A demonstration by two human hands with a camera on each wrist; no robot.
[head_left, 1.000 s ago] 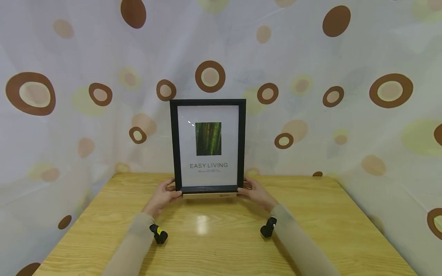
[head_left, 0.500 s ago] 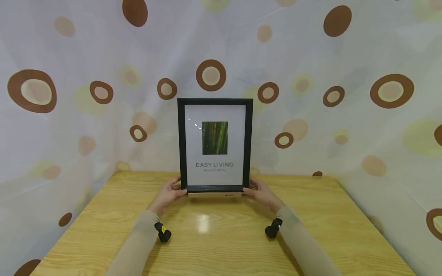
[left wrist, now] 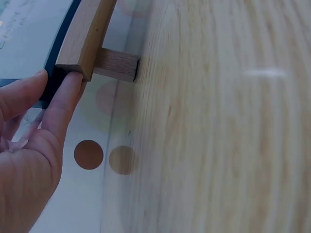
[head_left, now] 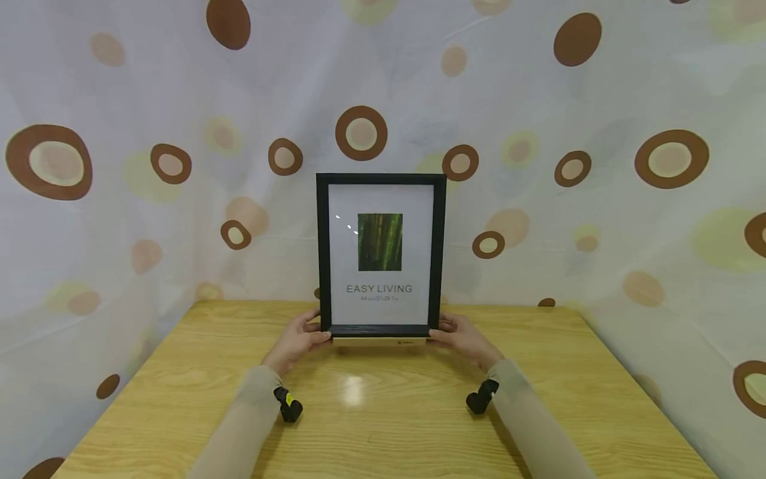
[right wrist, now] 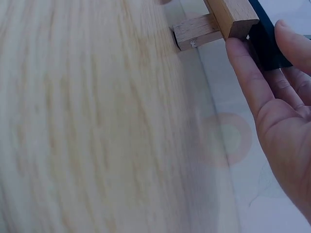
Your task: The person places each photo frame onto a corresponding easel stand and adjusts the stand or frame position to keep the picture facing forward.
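An upright black picture frame (head_left: 380, 299) holds a white sheet with a small green bamboo picture and the words "EASY LIVING". Its lower edge sits on a light wooden stand (head_left: 377, 342), whose short feet reach down at the tabletop. My left hand (head_left: 297, 341) grips the frame's lower left corner, thumb on the front and fingers behind. At the lower right corner my right hand (head_left: 468, 340) holds it in the same way. Seen from the wrists, each index finger touches an end of the wooden stand (left wrist: 82, 43). The frame's back is hidden in the head view.
A wooden table (head_left: 365, 432) stretches out in front of me. Behind and on both sides hangs a pale curtain (head_left: 526, 93) with brown and yellow spots, close to the table's edges. Small black cameras (head_left: 289, 404) are strapped to both sleeves.
Picture frame and stand have shifted to the right along the table, both hands moving with them and keeping their hold. The frame stays upright.
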